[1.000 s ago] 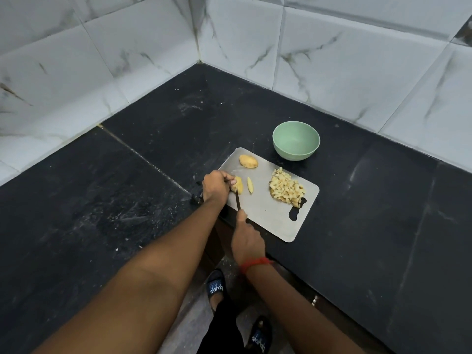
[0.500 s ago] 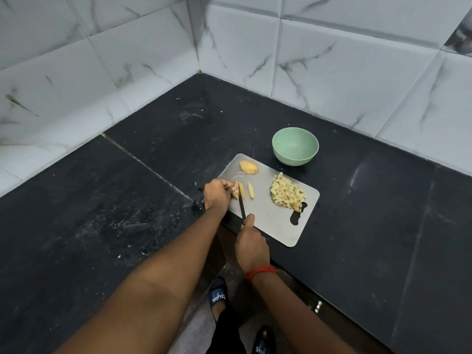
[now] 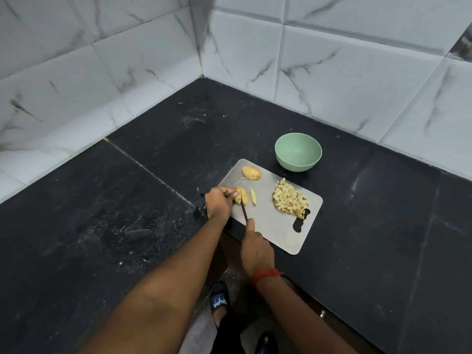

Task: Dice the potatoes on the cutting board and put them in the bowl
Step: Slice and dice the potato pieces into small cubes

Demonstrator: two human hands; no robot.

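Head view: you are looking down at a dark tabletop (image 3: 127, 213) set into a corner of white marbled wall tiles (image 3: 344, 80).
Cutting board: the grey cutting board (image 3: 273, 226) lies at the tabletop's near edge, its handle hole at the board's 4 o'clock.
Left hand: your left hand (image 3: 219, 203) is at the board's 9 o'clock edge, fingertips pinching a cut potato piece (image 3: 242, 196) against the board.
Right hand: your right hand (image 3: 256, 249) is at the board's 7 o'clock, fingers wrapped round the knife (image 3: 244, 212) handle, forefinger stretched along it.
Knife: the dark blade points toward 11 o'clock and meets the held potato piece beside your left fingertips.
Loose slice: one thin slice (image 3: 253, 196) lies just beside the held piece, on its 3 o'clock side, apart from it.
Potato half: a rounded potato half (image 3: 251, 172) sits near the board's 11 o'clock corner.
Diced pile: the diced potato (image 3: 290, 199) is heaped at the board's 3 o'clock side, reaching the handle hole.
Bowl: the green bowl (image 3: 296, 152) stands upright on the tabletop at 1 o'clock from the board, just off its far edge.
Wrist: a red thread (image 3: 265, 274) circles your right wrist.
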